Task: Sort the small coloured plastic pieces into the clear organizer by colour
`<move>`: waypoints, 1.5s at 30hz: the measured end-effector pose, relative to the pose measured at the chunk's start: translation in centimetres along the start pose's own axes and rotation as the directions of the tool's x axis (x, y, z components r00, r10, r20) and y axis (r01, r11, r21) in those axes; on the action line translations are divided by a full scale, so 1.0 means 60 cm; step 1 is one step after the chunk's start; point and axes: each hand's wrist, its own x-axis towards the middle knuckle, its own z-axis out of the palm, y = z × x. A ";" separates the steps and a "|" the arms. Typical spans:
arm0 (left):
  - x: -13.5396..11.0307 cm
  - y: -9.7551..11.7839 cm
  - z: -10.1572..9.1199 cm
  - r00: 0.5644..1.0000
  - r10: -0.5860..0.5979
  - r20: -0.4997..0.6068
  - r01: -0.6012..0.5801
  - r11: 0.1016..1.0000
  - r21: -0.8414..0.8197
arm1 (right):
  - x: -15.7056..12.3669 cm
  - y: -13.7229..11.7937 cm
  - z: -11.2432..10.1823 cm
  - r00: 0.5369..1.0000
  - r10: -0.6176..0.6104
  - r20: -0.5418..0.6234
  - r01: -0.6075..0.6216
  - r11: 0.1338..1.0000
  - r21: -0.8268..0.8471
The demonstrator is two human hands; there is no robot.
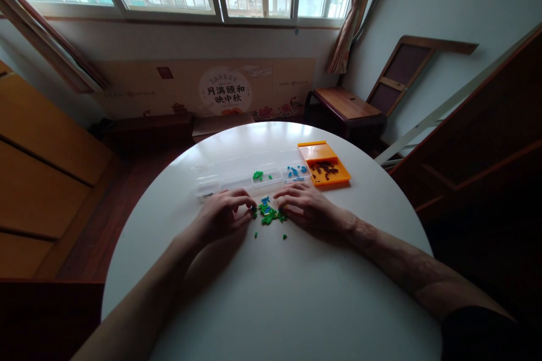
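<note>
A small heap of green and blue toy building bricks (268, 213) lies on the white round table (279, 299), between my two hands. On the heap's left side is my left hand (224, 211), thumb and forefinger curled together at a small dark green brick (254, 211). My right hand (307, 206) reaches in from the other side with bent fingers a little apart, their tips touching or just beside the heap's right edge. Whether those fingers pinch anything is hidden. Two loose green bricks (284, 236) lie nearer to me.
Behind my hands stands a clear compartment tray (231, 180); green bricks (258, 175) and blue bricks (296, 171) lie in separate compartments. To its right is an orange box (339, 180) with dark brown pieces (325, 169). A wooden chair (347, 104) stands beyond the table.
</note>
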 end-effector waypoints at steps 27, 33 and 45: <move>-0.006 -0.007 0.004 0.997 -0.050 0.058 0.054 0.996 -0.066 | -0.014 0.056 0.003 0.548 0.676 -0.492 -0.452 0.734 0.506; -0.005 -0.007 0.004 0.998 -0.050 0.029 0.051 0.998 -0.037 | -0.013 0.051 0.002 0.601 0.648 -0.468 -0.390 0.749 0.536; 0.028 0.062 0.028 0.958 -0.275 -0.079 0.177 0.785 -0.594 | 0.002 -0.008 0.004 0.943 -0.053 -0.328 0.071 0.997 0.043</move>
